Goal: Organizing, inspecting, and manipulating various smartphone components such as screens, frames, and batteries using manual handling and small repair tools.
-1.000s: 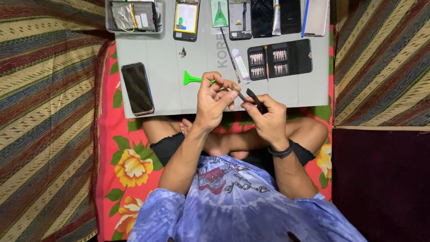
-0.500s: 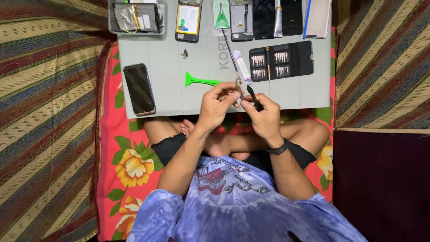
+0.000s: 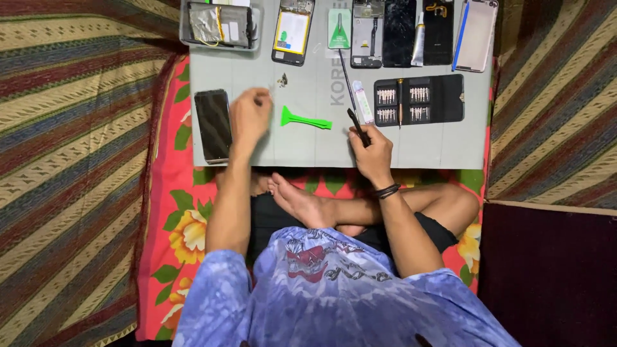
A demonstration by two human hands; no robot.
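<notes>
My right hand (image 3: 371, 149) clamps a dark tool (image 3: 357, 126); my left hand (image 3: 249, 117), fingers pinched together, hovers beside the phone (image 3: 213, 124) on the desk (image 3: 424, 144).

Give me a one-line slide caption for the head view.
Seated person at a grey mat: right hand grips a dark tool, left hand pinched beside a green pry tool.

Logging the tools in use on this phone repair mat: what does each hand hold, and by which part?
The right hand grips a dark tweezers-like tool by its lower end. The left hand seems pinched shut; whether it holds anything cannot be told.
</notes>
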